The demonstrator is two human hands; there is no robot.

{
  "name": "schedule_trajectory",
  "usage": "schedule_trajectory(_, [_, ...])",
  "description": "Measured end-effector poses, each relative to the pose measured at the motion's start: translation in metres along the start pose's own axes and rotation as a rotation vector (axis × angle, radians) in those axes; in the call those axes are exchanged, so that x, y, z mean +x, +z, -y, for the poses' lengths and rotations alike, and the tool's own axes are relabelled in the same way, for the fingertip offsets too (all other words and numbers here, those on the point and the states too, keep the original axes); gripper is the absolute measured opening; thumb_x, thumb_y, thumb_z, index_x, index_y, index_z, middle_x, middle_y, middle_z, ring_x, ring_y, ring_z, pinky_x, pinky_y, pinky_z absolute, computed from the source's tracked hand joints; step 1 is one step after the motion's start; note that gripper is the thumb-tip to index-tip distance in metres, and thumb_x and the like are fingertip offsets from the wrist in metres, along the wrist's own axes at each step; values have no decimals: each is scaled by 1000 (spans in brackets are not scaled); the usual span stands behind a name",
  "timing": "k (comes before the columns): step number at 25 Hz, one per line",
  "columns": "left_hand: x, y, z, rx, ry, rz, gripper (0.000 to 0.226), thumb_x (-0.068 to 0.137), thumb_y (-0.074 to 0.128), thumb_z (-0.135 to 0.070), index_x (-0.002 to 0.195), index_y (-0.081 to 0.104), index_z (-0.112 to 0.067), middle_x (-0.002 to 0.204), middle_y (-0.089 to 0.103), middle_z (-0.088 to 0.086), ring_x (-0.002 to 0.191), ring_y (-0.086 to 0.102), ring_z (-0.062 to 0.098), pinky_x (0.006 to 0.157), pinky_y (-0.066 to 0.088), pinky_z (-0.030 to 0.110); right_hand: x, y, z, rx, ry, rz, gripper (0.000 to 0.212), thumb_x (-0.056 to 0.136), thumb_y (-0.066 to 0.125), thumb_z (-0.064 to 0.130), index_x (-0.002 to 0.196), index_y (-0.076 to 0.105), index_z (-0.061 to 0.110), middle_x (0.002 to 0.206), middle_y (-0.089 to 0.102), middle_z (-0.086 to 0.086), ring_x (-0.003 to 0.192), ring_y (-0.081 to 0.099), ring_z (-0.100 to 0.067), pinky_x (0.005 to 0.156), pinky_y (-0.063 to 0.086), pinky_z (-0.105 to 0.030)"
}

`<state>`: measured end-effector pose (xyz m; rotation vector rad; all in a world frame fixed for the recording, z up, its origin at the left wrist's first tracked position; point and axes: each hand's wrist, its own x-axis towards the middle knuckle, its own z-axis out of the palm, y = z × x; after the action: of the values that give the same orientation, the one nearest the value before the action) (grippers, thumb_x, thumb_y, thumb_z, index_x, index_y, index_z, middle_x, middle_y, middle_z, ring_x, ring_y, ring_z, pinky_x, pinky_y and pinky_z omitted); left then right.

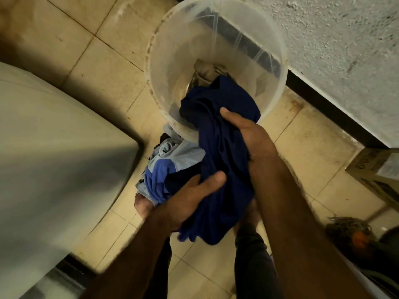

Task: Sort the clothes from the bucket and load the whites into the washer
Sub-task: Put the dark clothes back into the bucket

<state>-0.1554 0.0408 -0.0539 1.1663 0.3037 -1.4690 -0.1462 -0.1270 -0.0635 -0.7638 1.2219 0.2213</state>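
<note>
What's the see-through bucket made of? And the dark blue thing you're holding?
The bucket looks like translucent plastic: the wall's dark baseboard shows through its cloudy, smooth side. The navy garment seems soft, matte fabric, maybe cotton or a blend; it bunches into loose folds.

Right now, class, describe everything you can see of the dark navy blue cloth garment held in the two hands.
The dark navy blue cloth garment looks soft, plain and heavily crumpled. Its upper end trails over the near rim of the translucent plastic bucket; its lower end hangs bunched below the hands. The left hand grips it from one side and the right hand from the other.
</note>
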Motion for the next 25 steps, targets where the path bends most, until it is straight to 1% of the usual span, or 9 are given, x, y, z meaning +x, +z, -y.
schedule_trajectory(3, [11,13,0,-11,36,-109,36,89,71,-14,125,67,-12,120,73,12,111,70,31,91,59,38,17,6,4,-27,33,67,60,90,70,48,136,61,11,126,71,-14,114,69,-33,103,53,-47])
schedule_trajectory(5, [15,17,-5,-107,38,-203,41,82,71,-13,123,67,-7,116,74,17,105,71,36,88,59,43,21,1,1,-46,23,126,67,89,64,63,140,59,20,131,69,-10,117,67,-31,105,52,-47])
schedule_trajectory(9, [21,15,-29,-337,-30,-174,28,81,70,-18,107,76,-8,106,77,17,83,76,29,67,61,34,3,-29,-42,115,76,272,75,80,60,80,134,65,29,135,67,-10,124,65,-32,108,48,-49])
schedule_trajectory(12, [36,15,-54,-317,26,-209,35,88,68,-25,118,72,-7,116,74,18,95,73,31,82,63,39,-19,-38,-84,280,130,355,77,81,67,74,144,56,29,146,59,-8,134,56,-31,116,38,-49])
schedule_trajectory(14, [46,17,-67,-200,29,-239,45,94,64,-37,128,65,-8,123,71,17,107,70,31,95,58,41,-24,-41,-101,112,59,289,83,74,73,76,145,51,40,144,61,3,132,59,-23,113,43,-49])
schedule_trajectory(18, [52,24,-77,14,55,-291,79,83,54,-76,141,55,-21,133,66,8,121,64,29,110,47,44,-26,-27,-94,-9,-196,137,41,64,83,57,102,77,41,107,78,5,101,74,-15,84,58,-29])
schedule_trajectory(20, [50,26,-76,74,92,-285,91,73,48,-87,138,57,-23,133,66,6,122,63,26,109,47,42,-27,-20,-81,10,-207,43,38,57,78,49,89,80,29,98,79,-6,91,75,-21,80,56,-35])
schedule_trajectory(23, [38,19,-58,32,107,-309,71,82,48,-80,128,63,-29,118,75,0,105,72,13,85,59,25,-27,-16,-55,135,-186,45,57,63,81,36,110,74,6,107,77,-18,97,75,-31,82,59,-40])
schedule_trajectory(25, [20,13,-30,-103,93,-161,57,86,50,-67,129,64,-32,115,76,-5,105,72,9,79,58,18,-24,-13,-35,149,-160,71,41,74,80,24,109,75,3,105,78,-17,95,76,-32,79,62,-37])
